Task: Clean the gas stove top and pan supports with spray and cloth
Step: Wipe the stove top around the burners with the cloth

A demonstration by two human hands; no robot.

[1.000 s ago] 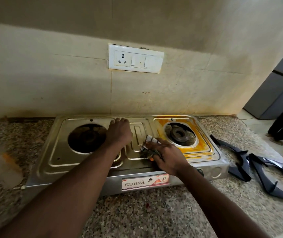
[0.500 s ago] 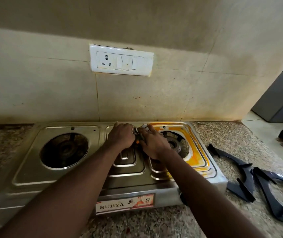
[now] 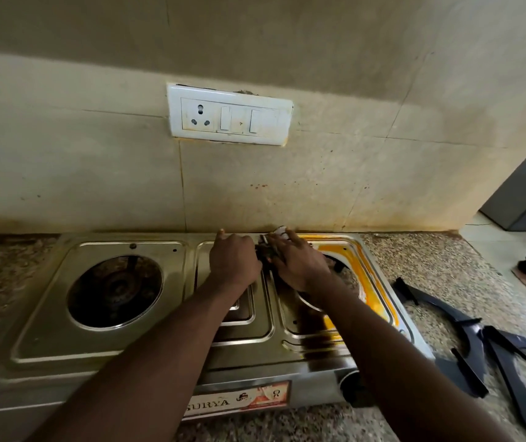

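Right hand [image 3: 300, 266] presses a bunched cloth [image 3: 266, 248] onto the back-centre of the stove top [image 3: 44, 333], fingers curled over it. Left hand [image 3: 234, 266] sits knuckles-up just beside it, touching the cloth, but whether it also pinches it can't be told. Orange stain [image 3: 371, 275] lies just right of the right hand, long axis front to back, so that hand is nearer; pan supports [image 3: 475, 362] lie on the table [image 3: 430, 266], well apart.
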